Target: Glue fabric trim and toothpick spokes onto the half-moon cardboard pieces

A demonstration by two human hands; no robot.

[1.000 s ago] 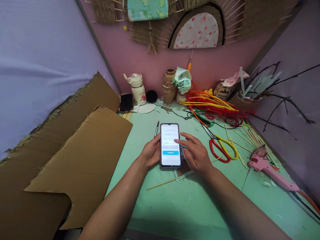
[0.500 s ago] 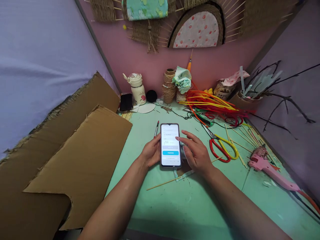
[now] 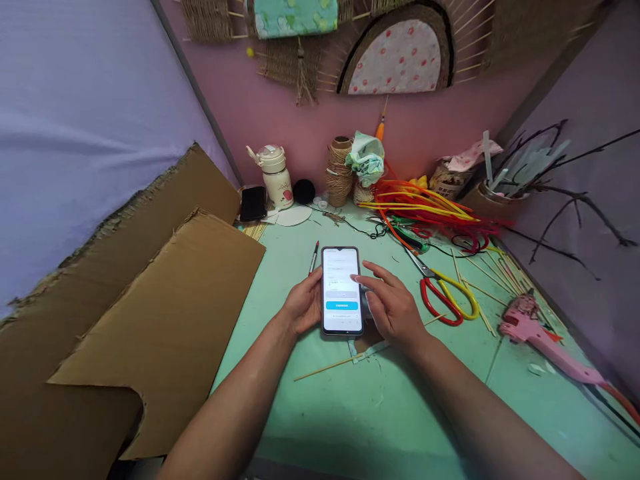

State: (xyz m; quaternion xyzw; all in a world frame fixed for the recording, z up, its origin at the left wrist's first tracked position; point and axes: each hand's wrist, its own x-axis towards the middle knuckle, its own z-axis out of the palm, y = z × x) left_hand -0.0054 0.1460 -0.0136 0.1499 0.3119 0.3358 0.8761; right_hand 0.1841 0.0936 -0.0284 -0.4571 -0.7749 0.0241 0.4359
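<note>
- Far left: cardboard sheets [image 3: 165, 313], one overlapping the other, beside the green table [image 3: 320, 420].
- Back left: white bottle [image 3: 277, 187], upright, small black item [image 3: 253, 203] just beside it.
- Pen [image 3: 314, 257]: lies just past the left hand's fingers, red tip pointing away.
- Left hand [image 3: 306, 305]: closed on the left side of the phone, gripping it.
- Thin stick [image 3: 323, 369]: on table, nearer the person than the phone.
- Phone [image 3: 343, 321]: front middle, above the table, screen lit and facing the person, blue button low on screen, text too small to read.
- Twine spool [image 3: 339, 181]: upright at back, by the wall, crumpled cloth [image 3: 367, 160] next to it.
- Right hand [image 3: 393, 305]: open, not gripping, fingers spread, a fingertip at the screen's right side; can't tell if touching.
- Scissors [image 3: 428, 273]: right of right hand, red and yellow handles, blades pointing away.
- Colored strips [image 3: 425, 203]: red, orange, yellow pile behind scissors.
- Pink glue gun [image 3: 547, 347]: far right, on table.
</note>
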